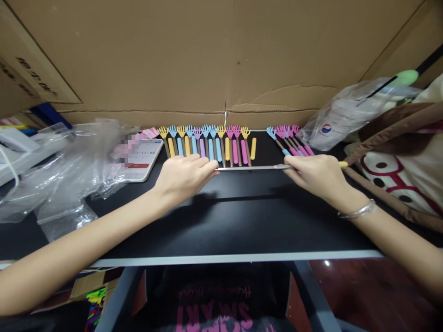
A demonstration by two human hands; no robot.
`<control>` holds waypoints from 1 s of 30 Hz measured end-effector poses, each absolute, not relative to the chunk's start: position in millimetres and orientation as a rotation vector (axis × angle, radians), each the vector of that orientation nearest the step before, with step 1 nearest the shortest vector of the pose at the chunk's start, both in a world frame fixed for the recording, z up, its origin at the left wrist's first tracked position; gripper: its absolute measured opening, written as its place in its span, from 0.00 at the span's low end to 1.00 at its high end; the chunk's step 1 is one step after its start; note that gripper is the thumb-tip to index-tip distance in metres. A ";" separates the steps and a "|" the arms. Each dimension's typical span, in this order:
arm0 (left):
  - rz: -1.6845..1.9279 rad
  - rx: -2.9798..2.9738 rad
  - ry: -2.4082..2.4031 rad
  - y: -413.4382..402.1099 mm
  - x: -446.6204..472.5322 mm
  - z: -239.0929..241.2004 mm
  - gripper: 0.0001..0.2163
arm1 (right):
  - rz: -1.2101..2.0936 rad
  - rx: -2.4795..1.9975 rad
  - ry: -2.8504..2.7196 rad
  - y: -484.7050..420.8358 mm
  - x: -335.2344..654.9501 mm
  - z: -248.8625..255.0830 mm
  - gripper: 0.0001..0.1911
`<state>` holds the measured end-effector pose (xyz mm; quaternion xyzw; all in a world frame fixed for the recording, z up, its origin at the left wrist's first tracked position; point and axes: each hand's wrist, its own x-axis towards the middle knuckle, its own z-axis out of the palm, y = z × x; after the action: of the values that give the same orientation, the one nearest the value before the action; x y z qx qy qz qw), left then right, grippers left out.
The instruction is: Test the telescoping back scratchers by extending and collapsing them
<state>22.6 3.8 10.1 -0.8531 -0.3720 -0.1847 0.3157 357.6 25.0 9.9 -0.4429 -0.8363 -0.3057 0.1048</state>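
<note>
A back scratcher (249,168) with a thin metal rod is stretched level between my two hands, above the black table. My left hand (187,177) is closed around its left end, and whatever head is there is hidden in the fist. My right hand (316,175) grips the other end, where a yellow handle tip pokes out on the right. Just behind my left hand lies a row of back scratchers (211,150) with yellow, blue, purple and pink claws and handles. Beyond my right hand, a smaller bunch of back scratchers (284,131) lies slanted, blue and pink.
Clear plastic bags (76,170) and a white phone (141,161) showing a timer lie on the left. On the right stand a bagged drink cup (341,122) and a cloth bag (408,161). A cardboard wall (194,55) closes off the back of the table (235,230).
</note>
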 end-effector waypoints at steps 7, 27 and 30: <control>-0.524 -2.282 -1.030 1.1 29.5 7.1 0.17 | -0.991 -1.231 -2.423 19.3 352.1 4.9 0.17; -0.532 -2.319 -1.054 34.7 -31.8 20.0 0.17 | -0.829 -1.518 -2.424 30.4 382.7 25.3 0.39; -0.529 -2.310 -1.037 35.3 -31.5 16.5 0.19 | -0.806 -1.479 -2.428 33.1 384.3 18.2 0.40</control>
<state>-31.5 35.3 16.5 -0.8588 -0.3855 -0.1968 0.2741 384.3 33.1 18.2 -0.4984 -0.8181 -0.2714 0.0929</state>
